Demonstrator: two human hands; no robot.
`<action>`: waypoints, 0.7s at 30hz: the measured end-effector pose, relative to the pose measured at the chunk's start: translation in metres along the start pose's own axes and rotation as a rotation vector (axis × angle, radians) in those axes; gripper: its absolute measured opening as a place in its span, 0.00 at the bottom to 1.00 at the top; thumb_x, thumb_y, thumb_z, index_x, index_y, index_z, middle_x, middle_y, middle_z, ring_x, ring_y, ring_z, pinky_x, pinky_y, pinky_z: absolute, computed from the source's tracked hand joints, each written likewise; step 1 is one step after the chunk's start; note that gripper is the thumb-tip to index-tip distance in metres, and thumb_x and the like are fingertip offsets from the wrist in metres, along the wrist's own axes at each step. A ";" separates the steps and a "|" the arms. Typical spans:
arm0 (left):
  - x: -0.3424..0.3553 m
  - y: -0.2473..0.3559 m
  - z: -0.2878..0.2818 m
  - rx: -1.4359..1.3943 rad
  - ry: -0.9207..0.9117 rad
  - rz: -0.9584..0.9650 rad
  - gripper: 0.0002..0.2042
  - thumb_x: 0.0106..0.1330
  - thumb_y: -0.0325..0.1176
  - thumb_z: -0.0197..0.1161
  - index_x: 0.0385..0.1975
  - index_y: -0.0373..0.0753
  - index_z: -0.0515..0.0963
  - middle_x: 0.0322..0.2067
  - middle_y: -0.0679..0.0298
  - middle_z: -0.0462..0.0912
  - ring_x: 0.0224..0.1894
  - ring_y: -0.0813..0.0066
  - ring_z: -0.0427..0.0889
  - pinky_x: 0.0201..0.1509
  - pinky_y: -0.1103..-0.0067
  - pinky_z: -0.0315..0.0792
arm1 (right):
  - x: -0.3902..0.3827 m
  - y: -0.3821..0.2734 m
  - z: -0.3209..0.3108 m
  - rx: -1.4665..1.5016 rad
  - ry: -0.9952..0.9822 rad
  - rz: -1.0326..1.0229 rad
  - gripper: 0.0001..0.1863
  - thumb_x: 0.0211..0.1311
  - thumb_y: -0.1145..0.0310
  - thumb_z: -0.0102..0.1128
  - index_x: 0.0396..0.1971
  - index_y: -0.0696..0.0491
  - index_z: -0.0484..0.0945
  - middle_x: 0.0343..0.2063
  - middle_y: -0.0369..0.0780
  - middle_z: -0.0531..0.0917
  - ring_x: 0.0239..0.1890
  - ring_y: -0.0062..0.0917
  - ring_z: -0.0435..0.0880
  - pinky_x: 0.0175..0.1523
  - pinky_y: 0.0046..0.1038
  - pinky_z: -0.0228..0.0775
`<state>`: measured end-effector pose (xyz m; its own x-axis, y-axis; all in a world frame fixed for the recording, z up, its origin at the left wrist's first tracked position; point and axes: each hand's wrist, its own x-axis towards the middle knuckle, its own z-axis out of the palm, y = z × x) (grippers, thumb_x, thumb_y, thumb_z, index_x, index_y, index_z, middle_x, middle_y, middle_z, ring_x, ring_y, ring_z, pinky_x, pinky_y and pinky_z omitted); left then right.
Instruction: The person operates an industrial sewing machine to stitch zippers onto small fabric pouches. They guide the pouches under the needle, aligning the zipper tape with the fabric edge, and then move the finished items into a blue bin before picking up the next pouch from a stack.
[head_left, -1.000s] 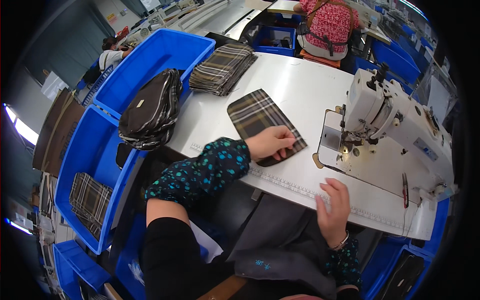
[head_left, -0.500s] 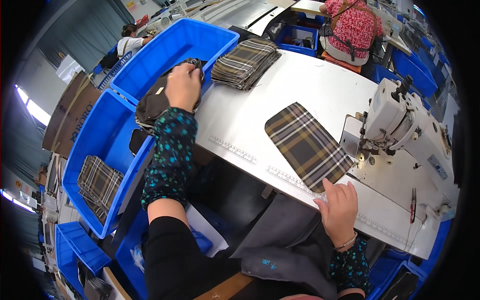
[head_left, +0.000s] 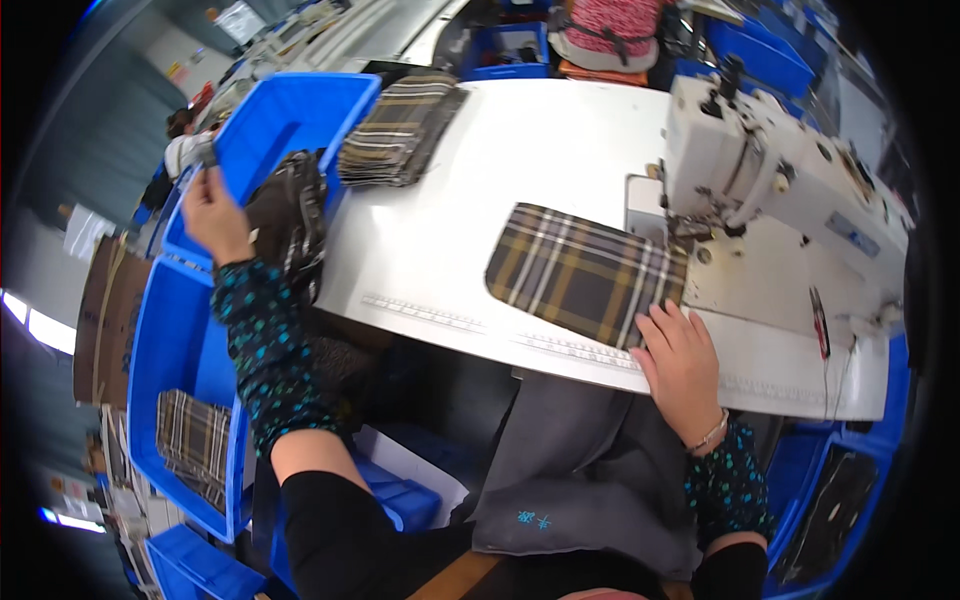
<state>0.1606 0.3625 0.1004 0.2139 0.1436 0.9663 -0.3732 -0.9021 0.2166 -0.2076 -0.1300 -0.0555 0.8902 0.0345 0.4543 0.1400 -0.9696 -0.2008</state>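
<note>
Plaid fabric piece (head_left: pixel 583 272) lying flat on the white sewing table (head_left: pixel 520 150), just left of the sewing machine (head_left: pixel 770 170).

Pressing down on the piece's near right corner with the right hand (head_left: pixel 682 362), fingers spread and flat, gripping nothing. Lifting the left hand (head_left: pixel 213 212) well left of the machine, over the blue bin (head_left: pixel 270 110), pinching something small and dark between the fingertips beside the dark bundle (head_left: pixel 290 215); stacked plaid pieces (head_left: pixel 400 128) resting at the table's far left.

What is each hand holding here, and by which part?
Left hand pinches a small dark piece by its lower end; right hand only presses the plaid piece's near edge.
</note>
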 end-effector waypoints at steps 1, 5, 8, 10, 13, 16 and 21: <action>0.011 -0.002 -0.013 -0.059 -0.023 -0.034 0.15 0.73 0.40 0.70 0.46 0.32 0.86 0.36 0.60 0.87 0.38 0.70 0.84 0.44 0.73 0.77 | 0.002 0.002 0.001 0.009 -0.013 -0.003 0.20 0.63 0.64 0.71 0.53 0.55 0.83 0.57 0.44 0.83 0.65 0.41 0.78 0.71 0.48 0.67; 0.031 0.093 -0.095 -0.562 -0.210 -0.158 0.13 0.78 0.33 0.63 0.55 0.31 0.81 0.45 0.63 0.86 0.45 0.79 0.82 0.52 0.80 0.75 | 0.002 0.002 0.001 0.048 0.002 0.003 0.21 0.66 0.65 0.69 0.57 0.54 0.83 0.59 0.44 0.82 0.66 0.40 0.78 0.72 0.46 0.66; 0.001 0.168 -0.138 -0.728 -0.433 -0.302 0.15 0.80 0.31 0.59 0.59 0.30 0.78 0.54 0.61 0.83 0.53 0.77 0.80 0.62 0.78 0.72 | 0.000 0.003 0.000 0.083 0.015 0.012 0.20 0.66 0.66 0.68 0.56 0.54 0.83 0.60 0.44 0.82 0.67 0.40 0.77 0.72 0.46 0.66; -0.026 0.195 -0.160 -0.834 -0.693 -0.327 0.19 0.76 0.34 0.62 0.61 0.28 0.77 0.56 0.59 0.82 0.56 0.74 0.79 0.64 0.76 0.70 | 0.001 0.005 -0.005 0.233 0.021 -0.005 0.19 0.67 0.68 0.67 0.55 0.55 0.83 0.60 0.44 0.82 0.62 0.40 0.80 0.68 0.43 0.70; -0.069 0.233 -0.160 -1.085 -1.340 -0.340 0.20 0.68 0.37 0.70 0.52 0.27 0.80 0.43 0.60 0.81 0.46 0.72 0.79 0.54 0.75 0.70 | 0.001 -0.001 -0.047 0.607 -0.071 0.086 0.18 0.68 0.70 0.65 0.55 0.59 0.82 0.61 0.45 0.82 0.55 0.40 0.83 0.61 0.37 0.74; -0.092 0.278 -0.150 -1.299 -2.013 -0.406 0.08 0.73 0.26 0.65 0.47 0.30 0.83 0.35 0.65 0.78 0.38 0.78 0.76 0.45 0.79 0.70 | 0.001 -0.015 -0.084 1.071 -0.114 0.083 0.17 0.70 0.70 0.64 0.55 0.59 0.82 0.60 0.45 0.82 0.53 0.37 0.84 0.58 0.34 0.75; -0.141 0.295 -0.141 -1.377 -2.299 -0.487 0.11 0.77 0.32 0.64 0.51 0.31 0.82 0.39 0.65 0.79 0.44 0.79 0.77 0.51 0.80 0.72 | -0.015 -0.021 -0.076 1.568 -0.702 0.271 0.13 0.69 0.63 0.72 0.38 0.58 0.85 0.31 0.34 0.83 0.28 0.14 0.74 0.34 0.21 0.65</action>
<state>-0.1067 0.1332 0.0481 0.0964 -0.9421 -0.3211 0.0979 -0.3121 0.9450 -0.2572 -0.1282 0.0074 0.9010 0.4266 -0.0782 -0.1585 0.1559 -0.9750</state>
